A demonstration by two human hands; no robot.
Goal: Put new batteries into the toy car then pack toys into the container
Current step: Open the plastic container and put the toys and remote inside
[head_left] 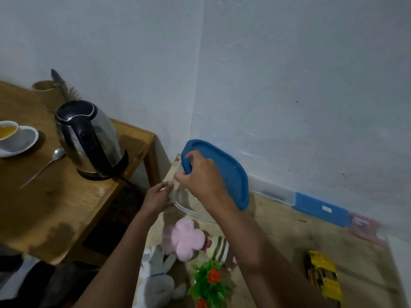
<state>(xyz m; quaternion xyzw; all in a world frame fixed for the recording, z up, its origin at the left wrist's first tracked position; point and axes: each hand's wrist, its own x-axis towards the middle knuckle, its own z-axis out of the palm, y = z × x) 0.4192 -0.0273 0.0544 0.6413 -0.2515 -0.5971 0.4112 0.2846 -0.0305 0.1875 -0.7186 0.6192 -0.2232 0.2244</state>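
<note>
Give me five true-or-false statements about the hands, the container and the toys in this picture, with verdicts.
1. The right hand grips the edge of the blue plastic lid. True.
2. The left hand holds the yellow toy car. False: it steadies the clear plastic container; the car lies on the light wooden table.
3. The pink plush flower is inside the container. False: it lies on the table.
4. The grey plush rabbit lies near the table's left edge. True.
5. The lid is sealed flat. False: it is tilted up.
</note>
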